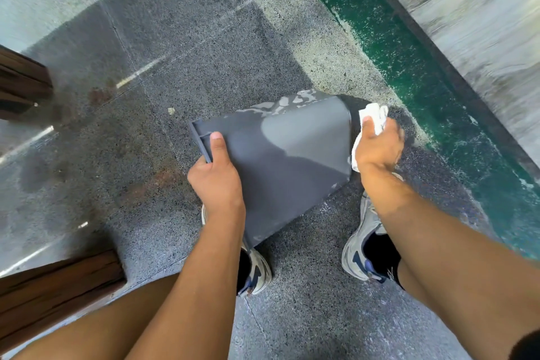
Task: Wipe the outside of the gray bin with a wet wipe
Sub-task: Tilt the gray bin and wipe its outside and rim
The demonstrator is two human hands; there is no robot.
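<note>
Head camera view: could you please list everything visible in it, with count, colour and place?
gray bin: one, dark gray, tipped on its side and held above the floor, centre.
wet wipe: one, white, crumpled against the bin's right end.
floor: one, speckled gray stone.
green strip: one, green, running diagonally at right.
wooden furniture: two brown pieces, left edge, type unclear.
shoes: two, gray and navy, below the bin.
left hand: one, grips the bin's rim, thumb on its side.
right hand: one, holds the wipe against the bin.
</note>
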